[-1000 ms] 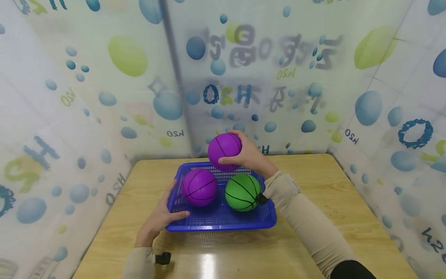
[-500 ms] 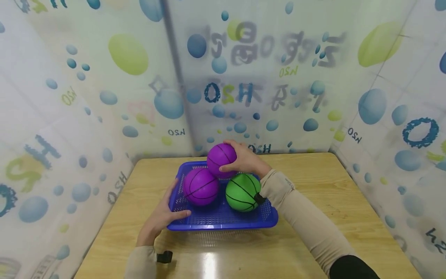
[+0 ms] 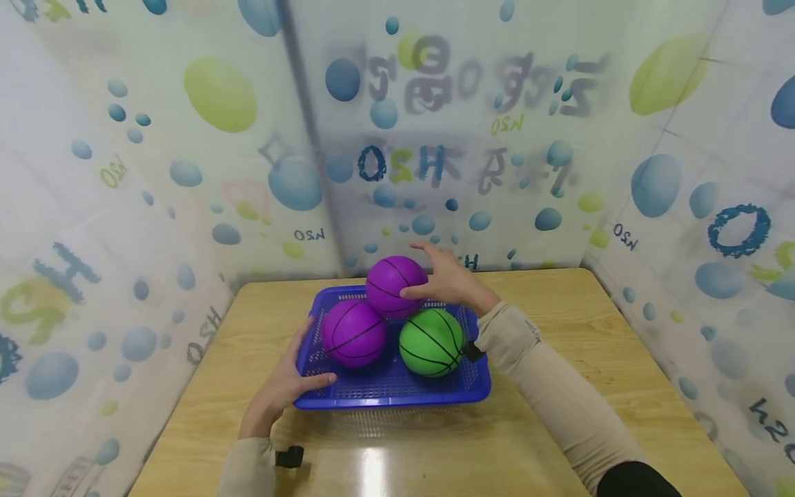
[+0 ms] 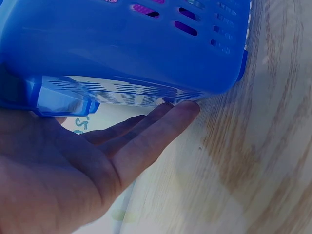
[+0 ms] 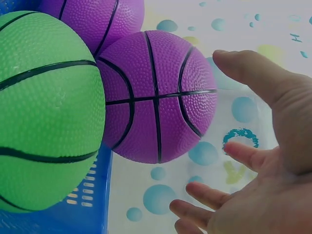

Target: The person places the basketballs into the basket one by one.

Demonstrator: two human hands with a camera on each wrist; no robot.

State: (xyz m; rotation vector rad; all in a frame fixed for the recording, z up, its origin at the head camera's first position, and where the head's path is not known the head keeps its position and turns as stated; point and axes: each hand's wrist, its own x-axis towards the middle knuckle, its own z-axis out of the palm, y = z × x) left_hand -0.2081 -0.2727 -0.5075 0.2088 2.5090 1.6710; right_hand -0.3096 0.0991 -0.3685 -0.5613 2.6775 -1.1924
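A blue plastic basket [image 3: 397, 402] stands on the table with three small basketballs. The left purple basketball [image 3: 354, 333] and the green basketball [image 3: 431, 342] lie inside it. Behind and touching them, another purple basketball [image 3: 393, 284] sits higher, by the far rim. My left hand [image 3: 282, 386] holds the basket's left side, thumb over the rim; the left wrist view shows its straight fingers [image 4: 146, 141] along the outer wall. My right hand [image 3: 450, 279] is spread beside the rear purple ball; in the right wrist view a gap separates its fingers [image 5: 253, 73] from that ball [image 5: 156, 97].
The wooden table [image 3: 534, 331] extends on both sides and in front of the basket. Patterned curtains [image 3: 497, 172] with blue and green spots enclose its back and sides.
My right hand lowered the rear purple basketball into the basket's far side, then let go and moved slightly right with fingers spread. My left hand stayed at the basket's left side.
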